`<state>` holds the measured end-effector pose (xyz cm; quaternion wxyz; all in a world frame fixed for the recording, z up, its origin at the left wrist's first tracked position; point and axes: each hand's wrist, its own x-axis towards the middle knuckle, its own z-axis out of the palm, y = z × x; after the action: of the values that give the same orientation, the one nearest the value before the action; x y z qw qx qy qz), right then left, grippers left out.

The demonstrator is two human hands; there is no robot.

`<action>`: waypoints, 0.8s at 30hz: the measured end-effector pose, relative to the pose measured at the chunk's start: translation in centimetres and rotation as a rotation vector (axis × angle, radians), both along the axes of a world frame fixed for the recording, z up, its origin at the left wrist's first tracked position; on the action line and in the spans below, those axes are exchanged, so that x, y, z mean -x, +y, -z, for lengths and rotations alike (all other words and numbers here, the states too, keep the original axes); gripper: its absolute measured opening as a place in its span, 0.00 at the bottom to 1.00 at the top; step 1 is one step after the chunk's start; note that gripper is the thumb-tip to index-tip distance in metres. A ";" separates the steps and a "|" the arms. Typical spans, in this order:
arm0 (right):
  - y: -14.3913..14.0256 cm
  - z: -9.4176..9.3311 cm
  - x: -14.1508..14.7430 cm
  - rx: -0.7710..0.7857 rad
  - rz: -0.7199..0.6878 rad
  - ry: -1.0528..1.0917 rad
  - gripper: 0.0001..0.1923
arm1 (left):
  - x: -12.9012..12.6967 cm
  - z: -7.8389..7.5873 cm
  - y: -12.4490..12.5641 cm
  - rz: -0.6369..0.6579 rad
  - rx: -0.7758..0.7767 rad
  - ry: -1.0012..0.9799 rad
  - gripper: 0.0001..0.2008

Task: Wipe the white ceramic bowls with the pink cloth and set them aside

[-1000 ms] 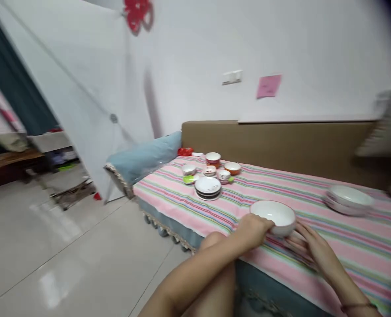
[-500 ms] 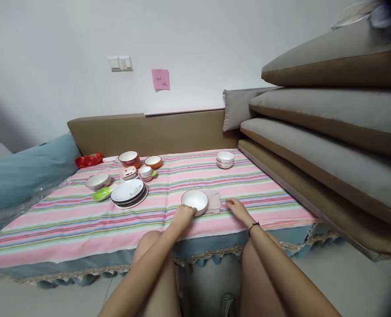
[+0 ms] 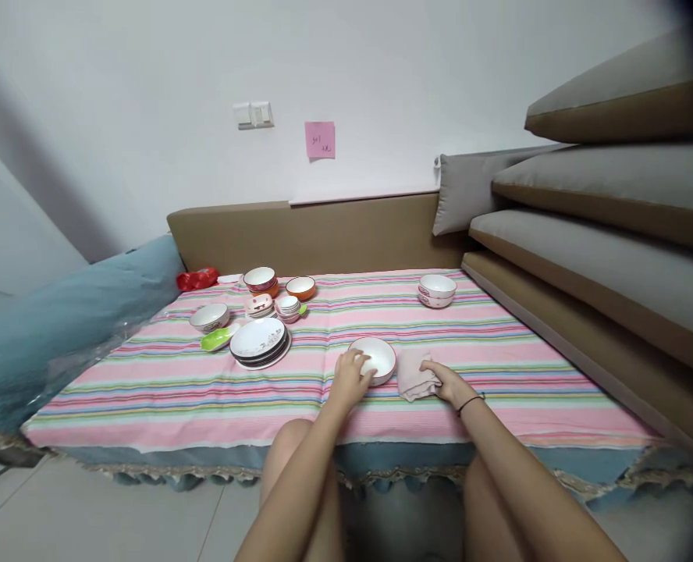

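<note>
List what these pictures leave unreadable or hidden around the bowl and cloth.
- Head view: writing on the pink note is too small to read.
- Near rim of the bowl is covered by the left hand.
- Cloth: its near corner lies under the right hand.
- Plates: how many are stacked cannot be counted.
- Red thing: too small to identify.
</note>
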<state>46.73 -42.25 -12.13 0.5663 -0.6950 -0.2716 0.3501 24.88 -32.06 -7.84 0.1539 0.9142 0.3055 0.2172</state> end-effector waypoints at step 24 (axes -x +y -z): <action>1.6 -0.8 6.6 -0.217 -0.006 0.347 0.14 | 0.8 1.9 -0.8 -0.048 1.032 -0.191 0.27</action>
<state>40.08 -40.64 -11.37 0.6752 -0.5583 -0.2082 0.4348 24.07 -32.86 -9.69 0.6063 0.6884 0.3782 0.1241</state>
